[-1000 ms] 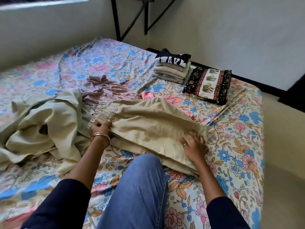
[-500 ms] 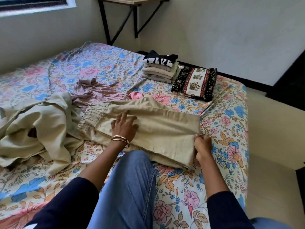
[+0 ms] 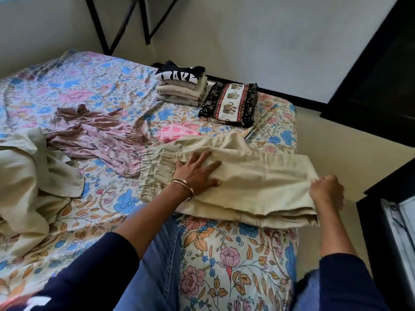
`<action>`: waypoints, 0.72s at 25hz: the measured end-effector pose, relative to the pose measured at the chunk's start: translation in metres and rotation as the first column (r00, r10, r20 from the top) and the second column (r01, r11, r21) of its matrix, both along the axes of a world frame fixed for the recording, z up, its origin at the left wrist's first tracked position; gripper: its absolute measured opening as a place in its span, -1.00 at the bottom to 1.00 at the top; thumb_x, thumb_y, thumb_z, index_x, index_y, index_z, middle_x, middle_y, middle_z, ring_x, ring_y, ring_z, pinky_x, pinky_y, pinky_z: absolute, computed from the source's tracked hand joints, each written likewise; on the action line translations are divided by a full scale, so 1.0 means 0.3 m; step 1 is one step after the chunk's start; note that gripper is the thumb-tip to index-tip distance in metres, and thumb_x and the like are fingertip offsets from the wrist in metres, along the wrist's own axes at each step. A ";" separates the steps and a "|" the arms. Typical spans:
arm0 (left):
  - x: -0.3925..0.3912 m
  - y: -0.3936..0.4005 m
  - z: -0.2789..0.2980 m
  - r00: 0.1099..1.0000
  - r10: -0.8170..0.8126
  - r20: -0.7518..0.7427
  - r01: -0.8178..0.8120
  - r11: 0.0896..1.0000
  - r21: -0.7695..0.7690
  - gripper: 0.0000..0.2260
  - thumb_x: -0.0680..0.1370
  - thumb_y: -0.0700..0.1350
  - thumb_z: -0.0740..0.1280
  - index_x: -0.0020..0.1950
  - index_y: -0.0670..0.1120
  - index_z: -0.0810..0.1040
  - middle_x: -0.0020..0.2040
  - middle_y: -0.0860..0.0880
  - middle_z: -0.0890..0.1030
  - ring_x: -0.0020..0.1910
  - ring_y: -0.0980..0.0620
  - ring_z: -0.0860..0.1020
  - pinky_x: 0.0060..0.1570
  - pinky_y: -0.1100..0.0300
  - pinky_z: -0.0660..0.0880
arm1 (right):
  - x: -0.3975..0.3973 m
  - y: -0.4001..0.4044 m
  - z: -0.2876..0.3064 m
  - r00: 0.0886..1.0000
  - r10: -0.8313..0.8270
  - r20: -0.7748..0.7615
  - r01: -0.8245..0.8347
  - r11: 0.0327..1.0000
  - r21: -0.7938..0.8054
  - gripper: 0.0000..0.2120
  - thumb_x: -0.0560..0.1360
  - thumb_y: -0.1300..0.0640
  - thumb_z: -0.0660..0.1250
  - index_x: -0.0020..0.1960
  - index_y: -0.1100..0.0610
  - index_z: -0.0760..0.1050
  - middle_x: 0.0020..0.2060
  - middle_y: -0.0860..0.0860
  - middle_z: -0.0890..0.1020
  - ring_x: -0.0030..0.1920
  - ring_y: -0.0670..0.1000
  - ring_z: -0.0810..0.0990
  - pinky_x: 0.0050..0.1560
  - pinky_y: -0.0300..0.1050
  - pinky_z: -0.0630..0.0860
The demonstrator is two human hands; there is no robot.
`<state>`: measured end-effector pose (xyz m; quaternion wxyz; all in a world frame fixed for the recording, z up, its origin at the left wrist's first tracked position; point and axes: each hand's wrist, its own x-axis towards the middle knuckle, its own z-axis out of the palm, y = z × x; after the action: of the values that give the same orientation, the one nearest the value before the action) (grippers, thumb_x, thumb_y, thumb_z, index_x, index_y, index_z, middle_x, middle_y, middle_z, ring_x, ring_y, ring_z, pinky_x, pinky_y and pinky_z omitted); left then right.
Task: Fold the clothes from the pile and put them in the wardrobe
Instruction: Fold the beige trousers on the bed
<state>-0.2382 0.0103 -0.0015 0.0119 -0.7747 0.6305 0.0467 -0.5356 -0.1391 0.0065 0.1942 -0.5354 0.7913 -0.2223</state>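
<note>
The beige trousers (image 3: 258, 176) are matt woven cloth, smooth on the legs and puckered at the gathered waistband; the bedsheet (image 3: 224, 254) is thin printed cotton with a flat, dull finish; the mauve garment (image 3: 96, 135) looks soft, limp and finely creased; the bangles (image 3: 184, 187) on the left wrist are glossy metal; the shelf brackets (image 3: 125, 21) are matt black metal; the wall (image 3: 269, 41) is matt paint.

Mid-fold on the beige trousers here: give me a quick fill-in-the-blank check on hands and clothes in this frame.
1. The left hand lies flat on the beige ____.
2. The right hand pinches the beige trousers at their ____ end.
3. The folded stack is topped by a ____ shirt with white letters.
4. Right of that stack lies a folded cloth printed with ____.

Missing words: trousers; right; black; elephants
</note>
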 end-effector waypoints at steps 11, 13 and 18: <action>-0.011 -0.023 -0.123 0.993 0.108 0.056 -0.108 0.994 -0.013 -0.41 0.50 0.43 -0.15 0.48 0.35 -0.25 0.50 0.16 -0.43 0.45 -0.16 -0.46 0.15 -0.57 -0.36 | 0.388 0.195 -0.255 0.555 0.770 -0.315 -0.743 0.629 0.227 -0.21 0.41 -0.51 -0.33 0.56 -0.20 -0.23 0.55 -0.02 -0.26 0.54 0.26 -0.23 0.45 0.34 -0.17; 0.017 -0.046 -0.121 0.993 0.100 -0.055 -0.095 0.991 0.093 -0.37 0.48 0.46 -0.10 0.48 0.36 -0.23 0.50 0.20 -0.40 0.47 -0.13 -0.41 0.16 -0.60 -0.29 | 0.392 0.178 -0.278 0.529 0.793 -0.302 -0.733 0.606 0.307 -0.23 0.41 -0.50 -0.34 0.53 -0.22 -0.32 0.53 -0.03 -0.32 0.53 0.25 -0.31 0.46 0.37 -0.23; 0.115 0.006 -0.056 0.788 0.255 -0.560 -0.426 0.882 -0.199 -0.32 0.45 0.22 0.39 0.51 0.10 0.24 0.56 -0.03 0.10 0.52 -0.15 0.12 0.43 -0.24 0.11 | 0.396 0.180 -0.261 0.575 0.784 -0.234 -0.705 0.620 0.344 -0.30 0.50 -0.44 -0.20 0.53 -0.22 -0.32 0.52 -0.05 -0.33 0.51 0.24 -0.35 0.42 0.35 -0.30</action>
<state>-0.2037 0.0120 -0.0183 -0.2908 -0.8266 0.4567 0.1539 -0.4168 -0.0851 -0.0717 0.1767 -0.8261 0.5306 0.0696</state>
